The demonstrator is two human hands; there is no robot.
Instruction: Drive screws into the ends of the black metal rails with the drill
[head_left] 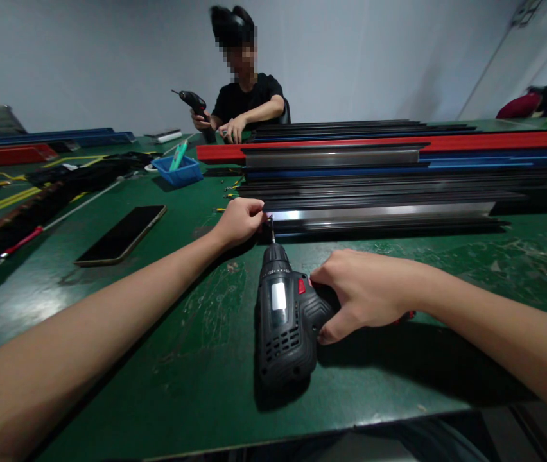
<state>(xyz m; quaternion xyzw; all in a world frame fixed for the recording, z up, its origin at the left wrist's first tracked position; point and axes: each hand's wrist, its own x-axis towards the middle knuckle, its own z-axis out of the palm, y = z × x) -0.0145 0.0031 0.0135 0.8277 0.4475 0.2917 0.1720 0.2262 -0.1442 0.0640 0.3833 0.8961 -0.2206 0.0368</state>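
Note:
My right hand (360,289) is wrapped round the grip of a black cordless drill (286,327), which lies on its side just above or on the green table; I cannot tell which. Its bit (273,232) points away from me and meets the left end of a metal profile (379,213) with a shiny face and dark edges. At that same end, my left hand (242,221) is closed in a pinch by the bit's tip. What sits between those fingertips is too small to make out. A yellow-tipped wire end (219,210) shows just left of this hand.
More black, blue and red profiles (470,141) lie stacked behind. Left of them stands a blue basket (177,173) holding a green-handled tool (178,156). A phone (122,235) lies on the green table (206,385). Across it, a person (249,99) holds another drill (192,101).

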